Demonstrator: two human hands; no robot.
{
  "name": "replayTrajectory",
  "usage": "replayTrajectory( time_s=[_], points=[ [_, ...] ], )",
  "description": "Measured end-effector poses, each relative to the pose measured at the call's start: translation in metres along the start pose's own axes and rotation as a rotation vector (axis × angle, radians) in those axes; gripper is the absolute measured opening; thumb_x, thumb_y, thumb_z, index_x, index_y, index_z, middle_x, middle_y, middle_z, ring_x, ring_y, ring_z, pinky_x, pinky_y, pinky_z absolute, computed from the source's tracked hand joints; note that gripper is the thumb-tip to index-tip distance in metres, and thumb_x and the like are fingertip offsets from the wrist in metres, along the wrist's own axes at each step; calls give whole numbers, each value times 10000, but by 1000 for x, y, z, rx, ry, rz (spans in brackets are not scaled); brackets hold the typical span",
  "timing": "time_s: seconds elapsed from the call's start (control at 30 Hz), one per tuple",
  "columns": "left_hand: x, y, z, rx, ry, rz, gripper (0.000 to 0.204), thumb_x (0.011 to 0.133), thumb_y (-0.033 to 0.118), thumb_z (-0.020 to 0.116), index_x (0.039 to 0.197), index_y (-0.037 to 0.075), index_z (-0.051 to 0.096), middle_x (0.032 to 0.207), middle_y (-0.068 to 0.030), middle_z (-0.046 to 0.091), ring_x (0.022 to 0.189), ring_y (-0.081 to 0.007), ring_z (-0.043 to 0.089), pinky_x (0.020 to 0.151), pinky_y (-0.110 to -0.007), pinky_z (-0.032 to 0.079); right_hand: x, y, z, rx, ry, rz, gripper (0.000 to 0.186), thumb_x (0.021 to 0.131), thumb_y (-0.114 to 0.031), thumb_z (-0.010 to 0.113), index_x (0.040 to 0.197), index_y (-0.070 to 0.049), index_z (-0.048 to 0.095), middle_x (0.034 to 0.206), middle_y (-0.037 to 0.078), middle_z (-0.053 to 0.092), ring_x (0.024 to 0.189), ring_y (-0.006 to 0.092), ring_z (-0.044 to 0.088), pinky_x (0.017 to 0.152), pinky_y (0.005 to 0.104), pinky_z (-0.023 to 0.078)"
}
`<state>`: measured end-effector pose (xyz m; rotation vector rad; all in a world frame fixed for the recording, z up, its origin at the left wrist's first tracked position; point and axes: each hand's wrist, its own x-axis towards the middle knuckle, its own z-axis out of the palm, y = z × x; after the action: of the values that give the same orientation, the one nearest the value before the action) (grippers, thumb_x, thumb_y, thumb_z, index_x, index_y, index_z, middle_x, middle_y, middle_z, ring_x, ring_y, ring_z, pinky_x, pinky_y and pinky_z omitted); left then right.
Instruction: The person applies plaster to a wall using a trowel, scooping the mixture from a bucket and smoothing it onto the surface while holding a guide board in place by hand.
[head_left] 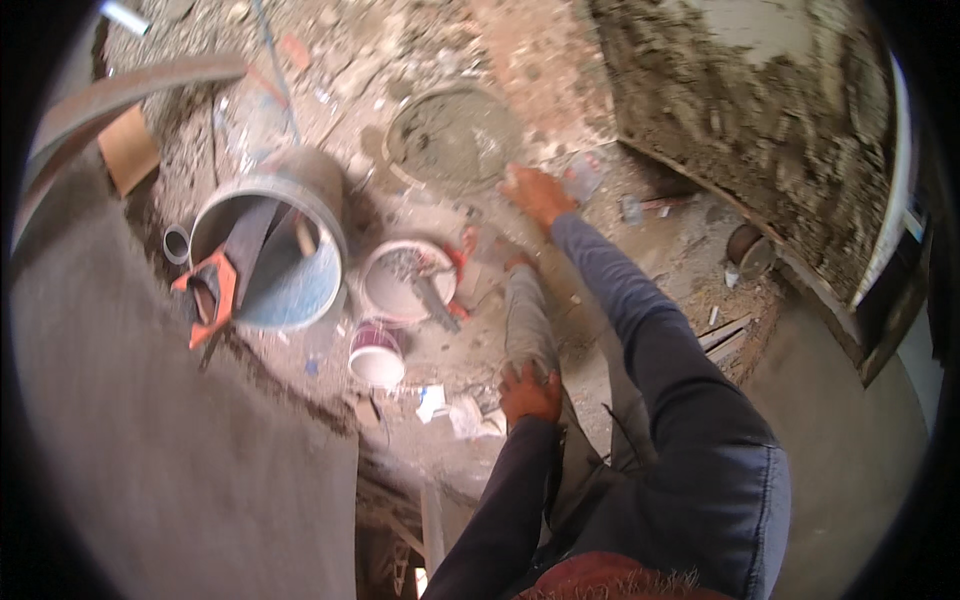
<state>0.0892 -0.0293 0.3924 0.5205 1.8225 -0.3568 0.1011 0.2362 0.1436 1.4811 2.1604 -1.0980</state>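
My right hand reaches forward to the near right side of a round bucket of wet grey mortar. Its fingers are curled at the bucket's rim; their tips are partly hidden. My left hand lies over the knee of my bent, dusty trouser leg, fingers spread, with nothing in it. Left of that leg stands a small whitish bucket with a dirty tool leaning out over its edge. A small white and purple pot is tipped on its side nearby.
A large bucket lies tilted at the left, holding an orange-handled handsaw. A short pipe is beside it. Mortar-smeared boarding rises at the right, near a spool-like piece. Paper scraps and rubble litter the ground.
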Motion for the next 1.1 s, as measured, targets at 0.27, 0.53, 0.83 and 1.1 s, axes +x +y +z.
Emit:
replayTrajectory(
  time_s=[0.27, 0.53, 0.83, 1.1],
  points=[
    [1, 15, -20, 14, 29, 21, 619, 841, 482, 675, 1372, 177, 580, 1496, -196, 452, 1290, -430, 493, 1058, -506, 435, -23, -69, -118, 189, 416, -402, 452, 899, -381, 668, 1180, -30, 615, 1005, 250, 691, 895, 404, 684, 851, 496, 531],
    [4, 5, -30, -10, 96, 105, 607, 868, 476, 660, 1370, 146, 571, 1476, -196, 463, 1210, -439, 539, 998, -516, 469, -48, -55, -332, 935, -315, 250, 299, 987, -363, 612, 1125, -99, 638, 800, 6, 576, 591, 59, 523, 483, 187, 465],
    [5, 10, -23, -88, 90, 49, 618, 867, 464, 665, 1376, 129, 561, 1485, -205, 456, 1255, -445, 510, 1023, -525, 453, -110, -66, -381, 484, 254, 289, 371, 989, -465, 572, 996, -95, 593, 687, -14, 538, 530, 79, 510, 461, 249, 423],
    [1, 3, 13, -116, 45, -37, 615, 868, 476, 664, 1381, 154, 555, 1510, -207, 423, 1284, -436, 479, 1008, -537, 452, -8, 2, -152, -529, 73, -342, 344, 944, -235, 648, 1214, -45, 552, 937, 186, 685, 778, 339, 700, 673, 442, 553]
  ],
)
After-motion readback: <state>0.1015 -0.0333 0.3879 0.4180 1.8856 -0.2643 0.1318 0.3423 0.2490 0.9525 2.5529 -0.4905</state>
